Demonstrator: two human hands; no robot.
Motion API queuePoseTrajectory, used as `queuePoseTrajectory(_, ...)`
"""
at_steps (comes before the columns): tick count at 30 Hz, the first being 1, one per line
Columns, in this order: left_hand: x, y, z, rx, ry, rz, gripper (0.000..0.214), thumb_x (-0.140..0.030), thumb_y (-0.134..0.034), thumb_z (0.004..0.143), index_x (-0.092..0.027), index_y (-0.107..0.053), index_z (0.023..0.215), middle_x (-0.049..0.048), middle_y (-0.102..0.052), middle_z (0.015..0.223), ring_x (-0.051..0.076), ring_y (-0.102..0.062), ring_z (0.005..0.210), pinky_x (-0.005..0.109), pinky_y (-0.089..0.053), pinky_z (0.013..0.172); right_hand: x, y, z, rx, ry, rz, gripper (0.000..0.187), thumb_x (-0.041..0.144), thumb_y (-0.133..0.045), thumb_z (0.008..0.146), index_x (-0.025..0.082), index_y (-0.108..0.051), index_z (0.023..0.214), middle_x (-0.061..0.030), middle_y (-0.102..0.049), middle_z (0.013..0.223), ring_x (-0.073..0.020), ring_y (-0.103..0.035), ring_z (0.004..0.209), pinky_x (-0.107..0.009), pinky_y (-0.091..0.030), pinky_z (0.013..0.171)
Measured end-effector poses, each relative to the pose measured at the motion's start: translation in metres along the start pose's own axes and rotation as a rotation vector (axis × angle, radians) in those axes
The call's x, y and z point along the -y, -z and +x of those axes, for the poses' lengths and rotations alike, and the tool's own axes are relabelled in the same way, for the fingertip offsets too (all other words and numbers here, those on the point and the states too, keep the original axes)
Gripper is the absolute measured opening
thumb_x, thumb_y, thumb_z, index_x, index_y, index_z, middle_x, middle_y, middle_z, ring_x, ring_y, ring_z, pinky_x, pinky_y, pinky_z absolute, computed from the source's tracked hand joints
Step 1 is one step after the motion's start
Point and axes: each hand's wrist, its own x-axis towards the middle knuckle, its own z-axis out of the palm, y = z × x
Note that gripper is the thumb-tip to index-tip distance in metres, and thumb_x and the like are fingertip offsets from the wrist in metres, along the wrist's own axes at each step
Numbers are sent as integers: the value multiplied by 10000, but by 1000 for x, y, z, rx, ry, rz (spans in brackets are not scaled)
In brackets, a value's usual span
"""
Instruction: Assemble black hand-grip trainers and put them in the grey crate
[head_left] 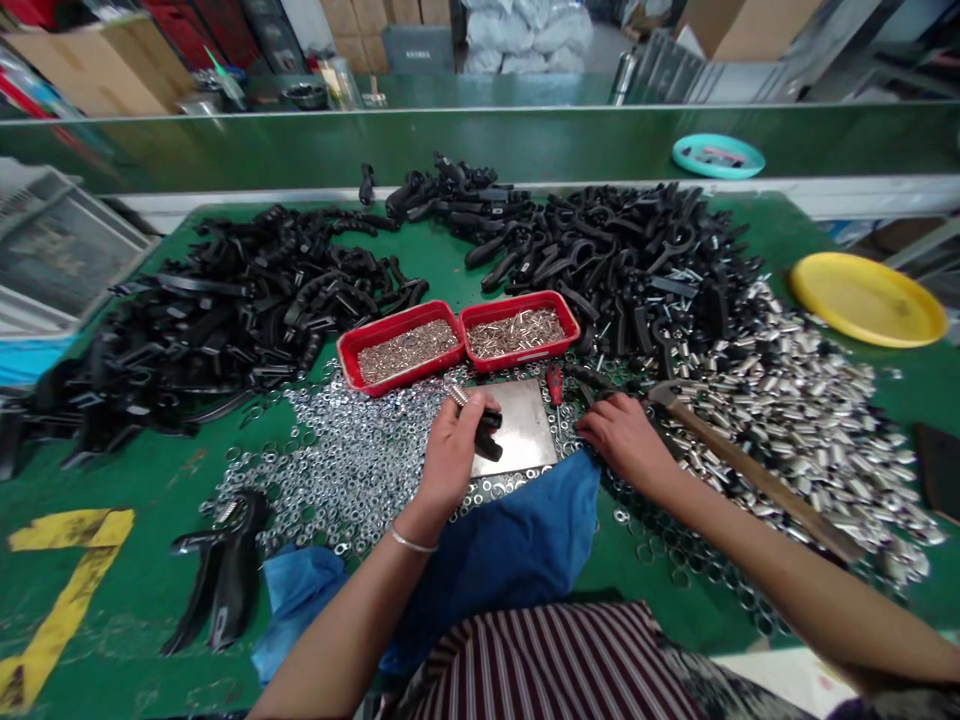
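Observation:
My left hand is closed around a black plastic handle part with a small metal sleeve at its top, held over a square steel plate. My right hand rests palm down among small metal rings just right of the plate, fingers curled onto the table beside a red-handled screwdriver. A wooden-handled hammer lies by my right wrist.
Two red trays of small metal pins stand behind the plate. Piles of black handle parts fill the left and back. Silver sleeves heap at the right, near a yellow dish. A blue cloth lies before me.

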Motion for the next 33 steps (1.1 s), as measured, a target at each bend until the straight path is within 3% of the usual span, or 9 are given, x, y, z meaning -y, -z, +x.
queuePoseTrajectory(4,-3,-12,-7,129,-33,137,286,-471,-576,954,-203,-670,918,34,-668,897,143,-608,805,242,-496,722,0,-3,13,57,-6,-57,164,259,-608,931,180,-690,812,-121,-656,817,-278,-471,879,-387,-318,750)
queuePoseTrajectory(8,-5,-12,-14,118,-109,215,246,-429,-534,989,-219,-662,984,45,-675,987,157,-609,918,270,-478,835,-4,6,19,-17,1,157,157,221,-568,939,173,-671,832,-131,-666,918,-265,-510,915,-402,-378,833)
queuePoseTrajectory(12,-8,-10,-19,70,-194,220,201,-396,-530,995,-227,-638,1008,48,-655,1019,172,-597,963,289,-455,891,24,18,12,-244,-215,855,155,343,-588,958,196,-622,990,-93,-677,1000,-228,-608,922,-410,-478,867)
queuePoseTrajectory(15,-10,-17,-22,85,-277,270,196,-393,-523,996,-220,-614,996,47,-630,990,184,-584,954,304,-436,913,61,23,9,-181,-359,1520,306,438,-664,910,220,-598,1115,-27,-695,918,-173,-673,815,-364,-549,808)
queuePoseTrajectory(19,-10,-25,-26,144,-341,377,204,-392,-493,1002,-215,-585,960,45,-608,948,199,-573,909,320,-424,894,87,22,9,-48,-385,1982,344,474,-744,840,179,-641,983,-6,-689,815,-124,-663,718,-314,-569,771)
queuePoseTrajectory(24,-11,-24,-31,175,-371,440,157,-361,-535,976,-216,-595,970,55,-618,951,225,-584,936,341,-418,907,84,23,-1,-104,-391,1928,355,389,-843,747,196,-654,978,12,-693,826,-128,-668,724,-298,-562,770)
queuePoseTrajectory(27,-18,-21,-33,288,-451,483,150,-318,-495,994,-221,-605,1027,66,-641,1044,226,-590,1013,347,-416,948,87,19,-4,-118,-357,1954,339,380,-848,745,196,-646,946,25,-671,787,-120,-648,692,-279,-557,724)
queuePoseTrajectory(30,-21,-17,-32,420,-529,562,145,-310,-504,988,-228,-623,1005,62,-657,1012,232,-593,1000,356,-425,943,90,13,-6,116,-301,2119,350,482,-761,824,175,-631,932,9,-653,798,-94,-603,628,-262,-548,653)
queuePoseTrajectory(33,-18,-14,-25,411,-418,591,206,-378,-513,981,-219,-634,933,56,-661,910,234,-610,905,361,-453,882,69,19,-12,339,-245,1813,406,562,-555,950,176,-633,1050,-23,-678,812,-106,-582,584,-278,-535,596)
